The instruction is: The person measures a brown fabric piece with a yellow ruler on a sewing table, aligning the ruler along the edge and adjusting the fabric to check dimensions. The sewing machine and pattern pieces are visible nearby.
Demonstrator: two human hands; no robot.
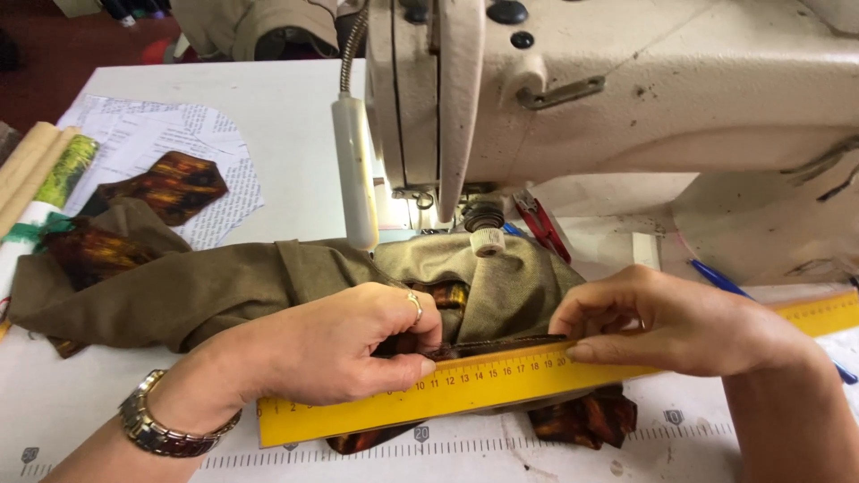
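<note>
A yellow ruler [501, 380] lies slanted across a dark patterned fabric strip [501, 344] and an olive garment [206, 291] on the table. My left hand [340, 344], with a ring and a metal wristwatch, pinches the strip's edge just above the ruler's left half. My right hand [671, 317] presses down on the ruler's right half, fingertips at its top edge. More of the brown-orange patterned fabric [586, 419] sticks out below the ruler.
A cream sewing machine [626, 89] looms right behind the hands, with its lamp [355, 170] and red-handled snips [541, 224]. Paper patterns [161, 134], a patterned fabric piece [170, 183] and fabric rolls [45, 170] lie far left. A blue pen [720, 279] lies right.
</note>
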